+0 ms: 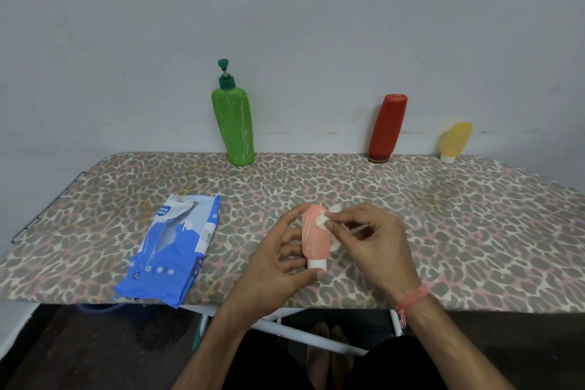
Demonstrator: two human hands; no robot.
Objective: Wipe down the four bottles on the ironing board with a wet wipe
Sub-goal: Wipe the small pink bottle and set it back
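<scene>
Left hand (272,266) holds pink bottle (313,237); right hand (373,241) hides most of wipe (323,221).

A board (443,218) covered in leopard print, grey spots on cream and pink, stands before a pale grey-blue wall (285,9). At the board's far edge are a bright green pump bottle (234,123) with a dark green pump, a red bottle (386,128) and a yellow tube (456,141) with a white cap. Near the board's front edge lie a blue and white wipes pack (171,250) and a salmon-pink tube (313,237) with a white cap, a white wipe (323,220) against it. A pink thread band (411,296) circles one wrist.
</scene>
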